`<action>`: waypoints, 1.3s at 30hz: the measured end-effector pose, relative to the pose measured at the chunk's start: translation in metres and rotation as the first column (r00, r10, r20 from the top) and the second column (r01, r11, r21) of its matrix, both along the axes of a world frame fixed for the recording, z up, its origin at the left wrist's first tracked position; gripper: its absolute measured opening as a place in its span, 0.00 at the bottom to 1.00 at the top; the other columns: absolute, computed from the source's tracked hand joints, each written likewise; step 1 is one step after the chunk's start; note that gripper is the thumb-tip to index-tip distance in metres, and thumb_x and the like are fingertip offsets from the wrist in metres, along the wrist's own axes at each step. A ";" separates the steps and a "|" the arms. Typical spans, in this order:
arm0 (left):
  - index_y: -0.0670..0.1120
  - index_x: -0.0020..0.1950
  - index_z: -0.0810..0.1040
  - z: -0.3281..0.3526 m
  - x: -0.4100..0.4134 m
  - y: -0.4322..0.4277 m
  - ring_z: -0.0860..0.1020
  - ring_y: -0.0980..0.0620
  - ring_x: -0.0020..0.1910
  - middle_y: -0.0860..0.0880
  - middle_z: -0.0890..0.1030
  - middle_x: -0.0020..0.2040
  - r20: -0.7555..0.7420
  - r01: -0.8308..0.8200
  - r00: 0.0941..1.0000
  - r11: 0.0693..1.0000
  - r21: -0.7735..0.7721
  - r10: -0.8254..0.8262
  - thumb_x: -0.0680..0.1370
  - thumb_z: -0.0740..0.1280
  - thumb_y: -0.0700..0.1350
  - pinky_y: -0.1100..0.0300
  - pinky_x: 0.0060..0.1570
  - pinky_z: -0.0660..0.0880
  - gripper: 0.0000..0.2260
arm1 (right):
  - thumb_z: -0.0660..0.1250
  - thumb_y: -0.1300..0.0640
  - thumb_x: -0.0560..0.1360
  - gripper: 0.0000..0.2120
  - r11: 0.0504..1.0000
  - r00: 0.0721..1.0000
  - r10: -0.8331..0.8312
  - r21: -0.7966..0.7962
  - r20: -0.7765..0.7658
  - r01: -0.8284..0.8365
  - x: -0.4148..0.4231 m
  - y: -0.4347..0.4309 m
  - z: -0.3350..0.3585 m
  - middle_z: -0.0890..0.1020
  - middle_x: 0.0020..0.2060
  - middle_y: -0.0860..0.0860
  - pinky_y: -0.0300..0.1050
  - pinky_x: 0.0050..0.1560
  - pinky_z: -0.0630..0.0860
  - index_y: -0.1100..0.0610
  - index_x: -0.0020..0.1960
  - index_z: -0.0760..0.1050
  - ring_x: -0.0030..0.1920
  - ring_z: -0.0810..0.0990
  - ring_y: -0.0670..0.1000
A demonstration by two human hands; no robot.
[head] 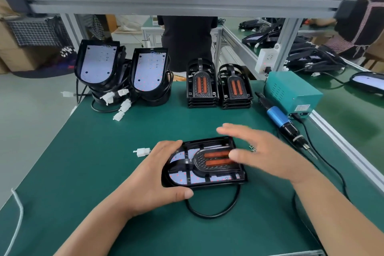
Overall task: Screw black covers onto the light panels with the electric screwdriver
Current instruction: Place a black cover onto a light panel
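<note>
A light panel [182,178] lies flat on the green mat [83,162] in front of me, with a black cover [209,159] with two orange strips laid on it. My left hand [158,176] grips the panel's rounded left end, thumb along the near edge. My right hand [259,151] hovers over the cover's right end with straight fingers, blurred. The electric screwdriver [284,124], blue and black, lies on the mat to the right. A few small screws [252,148] lie beside my right hand.
Two stacks of bare light panels [97,64] [149,70] with cables stand at the back left, two stacks of black covers [202,85] [235,87] at the back middle. A teal power box [293,91] sits back right. A white connector [143,151] lies left of the panel.
</note>
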State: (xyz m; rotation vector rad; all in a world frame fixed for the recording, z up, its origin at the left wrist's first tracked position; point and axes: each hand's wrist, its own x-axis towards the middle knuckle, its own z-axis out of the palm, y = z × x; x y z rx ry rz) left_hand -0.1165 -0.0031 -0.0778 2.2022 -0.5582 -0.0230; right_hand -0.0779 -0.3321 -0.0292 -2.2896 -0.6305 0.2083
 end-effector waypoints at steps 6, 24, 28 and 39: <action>0.58 0.82 0.61 0.001 0.000 0.001 0.63 0.62 0.78 0.66 0.64 0.75 -0.018 0.002 1.000 1.000 -0.002 -0.002 0.66 0.78 0.72 0.76 0.68 0.62 0.50 | 0.71 0.49 0.79 0.21 0.695 0.680 -0.631 -0.118 0.373 0.709 0.035 -0.086 -0.005 0.80 0.64 0.55 0.56 0.63 0.74 0.54 0.70 0.78 0.65 0.76 0.58; 0.55 0.77 0.72 0.016 0.007 -0.013 0.69 0.53 0.76 0.62 0.73 0.72 0.134 -0.095 0.986 0.995 -0.013 0.096 0.81 0.60 0.69 0.52 0.72 0.68 0.29 | 0.67 0.49 0.82 0.12 0.648 0.727 -0.607 -0.330 0.321 0.686 0.063 -0.112 -0.044 0.77 0.40 0.54 0.53 0.39 0.73 0.55 0.46 0.71 0.38 0.77 0.57; 0.56 0.69 0.78 0.053 0.024 -0.054 0.74 0.58 0.64 0.63 0.78 0.59 0.296 -0.108 0.953 0.985 0.134 0.064 0.82 0.59 0.64 0.57 0.64 0.72 0.21 | 0.67 0.47 0.81 0.14 0.722 0.737 -0.650 -0.151 0.186 0.675 0.059 -0.115 -0.046 0.79 0.35 0.51 0.50 0.38 0.72 0.55 0.43 0.72 0.35 0.77 0.54; 0.50 0.50 0.78 0.079 0.078 -0.246 0.77 0.44 0.46 0.51 0.76 0.43 0.159 0.072 0.893 0.484 0.872 -0.420 0.83 0.63 0.55 0.55 0.39 0.66 0.10 | 0.68 0.50 0.84 0.14 0.440 0.751 -0.466 0.614 -0.467 0.655 0.041 -0.117 -0.039 0.80 0.37 0.54 0.37 0.26 0.69 0.62 0.52 0.79 0.29 0.73 0.49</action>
